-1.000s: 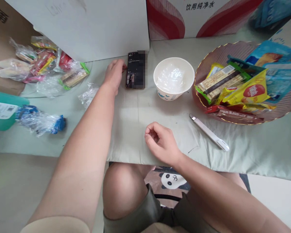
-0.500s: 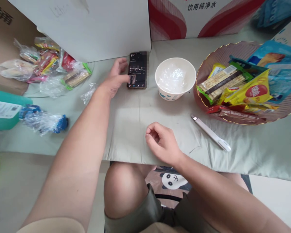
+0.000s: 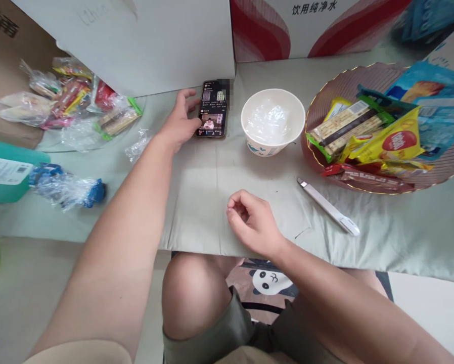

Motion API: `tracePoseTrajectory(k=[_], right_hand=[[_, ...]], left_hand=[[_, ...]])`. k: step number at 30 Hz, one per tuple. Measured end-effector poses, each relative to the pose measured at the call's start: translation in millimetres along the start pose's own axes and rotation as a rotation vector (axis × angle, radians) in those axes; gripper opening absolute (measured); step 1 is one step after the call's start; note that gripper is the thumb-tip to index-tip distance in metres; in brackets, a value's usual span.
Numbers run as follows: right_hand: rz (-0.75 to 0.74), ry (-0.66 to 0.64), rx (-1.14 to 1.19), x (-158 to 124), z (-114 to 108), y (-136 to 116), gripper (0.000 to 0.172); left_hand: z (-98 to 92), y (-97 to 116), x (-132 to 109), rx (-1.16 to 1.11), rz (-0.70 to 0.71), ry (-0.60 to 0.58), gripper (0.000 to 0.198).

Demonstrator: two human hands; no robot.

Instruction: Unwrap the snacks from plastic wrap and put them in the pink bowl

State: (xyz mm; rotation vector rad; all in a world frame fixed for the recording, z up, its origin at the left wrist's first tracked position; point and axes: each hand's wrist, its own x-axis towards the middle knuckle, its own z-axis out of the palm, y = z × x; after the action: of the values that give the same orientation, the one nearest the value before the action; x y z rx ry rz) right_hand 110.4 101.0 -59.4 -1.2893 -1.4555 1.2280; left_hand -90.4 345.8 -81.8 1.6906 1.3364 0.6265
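Note:
A smartphone (image 3: 213, 108) lies face up on the cloth, its screen lit with pictures and text. My left hand (image 3: 181, 119) is at its left side with fingers apart; the thumb tip touches the screen's lower left edge and the other fingers curve beside the upper edge. Near the front of the table rests my right hand (image 3: 254, 222), its fingers curled into a loose fist with nothing visible inside. A white paper bowl (image 3: 273, 119) with clear plastic in it stands right of the phone. Beyond my right hand, to the right, lies a slim white box cutter-like tool (image 3: 327, 206).
A ribbed pinkish basket (image 3: 314, 156) full of packaged snacks stands at the right. Snack packets and wrappers (image 3: 73, 98) lie at the back left, near a blue plastic-wrapped item (image 3: 67, 187) and a teal bottle (image 3: 7, 169). Large boxes (image 3: 154, 45) line the back.
The phone screen now shows different, brighter content with pictures. My left hand has shifted very slightly by the phone; my right hand stays in place.

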Motion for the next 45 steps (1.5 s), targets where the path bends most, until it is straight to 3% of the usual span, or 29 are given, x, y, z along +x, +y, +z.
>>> tracePoseTrajectory(k=[6, 14, 29, 45], right_hand=[[0.004, -0.002, -0.005, 0, 0, 0, 0.002], [0.006, -0.008, -0.006, 0, 0, 0, 0.002], [0.008, -0.010, -0.012, 0, 0, -1, 0.002], [-0.002, -0.013, -0.012, 0, 0, 0, 0.002]], left_hand=[[3.6, 9, -6, 0.025, 0.009, 0.022, 0.092], [-6.2, -2, -1, -0.076, 0.005, -0.048, 0.087], [0.7, 0, 1, -0.060, 0.035, -0.063, 0.088], [-4.0, 5, -3, -0.133, -0.010, -0.035, 0.085]])
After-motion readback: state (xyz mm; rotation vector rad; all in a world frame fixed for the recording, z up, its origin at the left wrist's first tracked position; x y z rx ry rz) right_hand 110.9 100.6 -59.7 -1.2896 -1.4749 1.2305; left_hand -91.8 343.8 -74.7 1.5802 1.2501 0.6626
